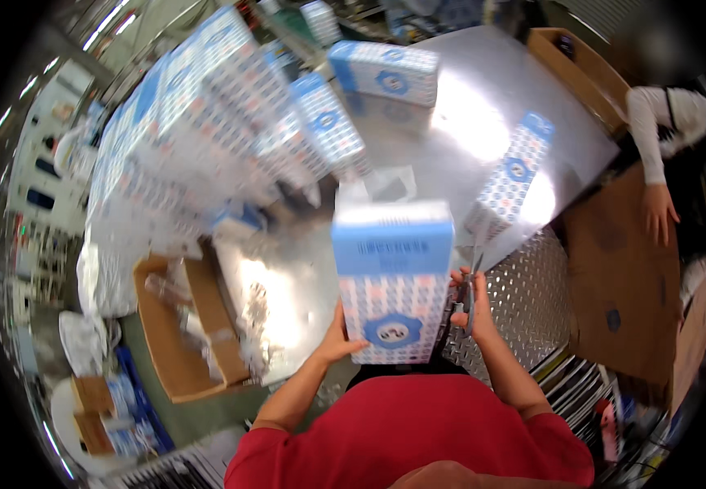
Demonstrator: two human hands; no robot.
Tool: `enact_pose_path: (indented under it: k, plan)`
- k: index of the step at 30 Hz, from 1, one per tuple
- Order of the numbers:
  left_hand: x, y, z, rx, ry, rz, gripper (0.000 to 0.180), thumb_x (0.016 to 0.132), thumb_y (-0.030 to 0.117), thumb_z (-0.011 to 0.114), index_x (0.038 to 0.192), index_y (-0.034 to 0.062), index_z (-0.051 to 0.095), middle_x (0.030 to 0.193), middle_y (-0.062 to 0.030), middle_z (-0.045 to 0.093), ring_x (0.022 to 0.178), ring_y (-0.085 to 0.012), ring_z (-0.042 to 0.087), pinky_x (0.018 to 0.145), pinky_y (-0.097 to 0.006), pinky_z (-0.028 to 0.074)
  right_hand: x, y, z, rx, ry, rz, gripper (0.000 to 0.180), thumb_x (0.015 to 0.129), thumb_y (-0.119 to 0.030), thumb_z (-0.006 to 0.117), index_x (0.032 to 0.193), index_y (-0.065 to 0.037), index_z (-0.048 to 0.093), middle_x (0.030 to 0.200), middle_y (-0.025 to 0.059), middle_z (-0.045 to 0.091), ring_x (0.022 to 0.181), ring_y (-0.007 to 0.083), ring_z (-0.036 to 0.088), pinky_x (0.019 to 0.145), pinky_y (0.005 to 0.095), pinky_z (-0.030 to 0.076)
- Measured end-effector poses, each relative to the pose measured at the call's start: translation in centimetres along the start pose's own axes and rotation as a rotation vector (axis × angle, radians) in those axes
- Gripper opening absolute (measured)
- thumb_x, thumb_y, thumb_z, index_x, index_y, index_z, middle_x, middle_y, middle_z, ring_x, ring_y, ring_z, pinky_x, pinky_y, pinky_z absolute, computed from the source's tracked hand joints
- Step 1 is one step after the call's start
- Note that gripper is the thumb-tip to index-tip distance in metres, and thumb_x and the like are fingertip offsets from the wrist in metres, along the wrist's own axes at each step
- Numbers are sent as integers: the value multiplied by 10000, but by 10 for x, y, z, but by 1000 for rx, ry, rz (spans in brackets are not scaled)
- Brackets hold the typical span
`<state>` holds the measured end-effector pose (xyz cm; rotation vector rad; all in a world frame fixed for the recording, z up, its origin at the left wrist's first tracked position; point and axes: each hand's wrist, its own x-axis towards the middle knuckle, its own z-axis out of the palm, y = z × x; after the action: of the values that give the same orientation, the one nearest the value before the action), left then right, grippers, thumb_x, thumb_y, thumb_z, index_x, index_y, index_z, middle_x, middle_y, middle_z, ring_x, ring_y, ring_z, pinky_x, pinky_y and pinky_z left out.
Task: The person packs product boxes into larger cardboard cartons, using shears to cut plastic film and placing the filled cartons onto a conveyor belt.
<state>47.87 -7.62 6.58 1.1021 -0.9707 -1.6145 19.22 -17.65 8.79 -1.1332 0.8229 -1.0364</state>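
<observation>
I hold a tall blue-and-white patterned pack (392,277) upright in front of me, its base near my chest. My left hand (338,338) presses flat against its lower left side. My right hand (469,306) is at its right edge, fingers closed around a pair of scissors (472,281) whose blades point up beside the pack. The pack stands at the near edge of a shiny metal table (467,122).
A big stack of the same packs (198,122) fills the table's left. Loose packs (386,72) (513,175) lie farther back and right. An open cardboard box (182,342) with plastic wrap sits low left. A co-worker's hand (659,213) rests on a flat brown carton (622,277).
</observation>
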Motion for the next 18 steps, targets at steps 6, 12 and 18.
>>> enact_pose_path:
  k: [6, 12, 18]
  plan:
    - [-78, -44, -4, 112, 190, -148, 1038, 635, 160, 757, 1399, 62, 60, 1390, -122, 240, 1279, -221, 244, 1024, -374, 246, -11, 43, 60, 6, -309, 193, 976, 516, -192, 863, 1261, -30, 254, 1203, 136, 442, 1119, 221, 434, 953, 344, 342]
    - [-65, 56, -26, 10, 601, 286, 545, 802, 149, 611, 1280, -1, 398, 1281, -114, 406, 1134, -198, 433, 975, -319, 320, -19, 80, 86, -36, -316, 151, 926, 539, -221, 849, 1248, -38, 282, 1177, 118, 464, 1066, 203, 451, 898, 334, 372]
    - [-65, 97, -41, 432, 498, 306, 43, 737, -13, 642, 779, -8, 650, 780, -50, 605, 760, -109, 534, 648, -224, 419, 32, -43, 91, -362, -465, -29, 715, 626, -419, 761, 1150, -60, 430, 906, 57, 546, 779, 141, 505, 665, 263, 414]
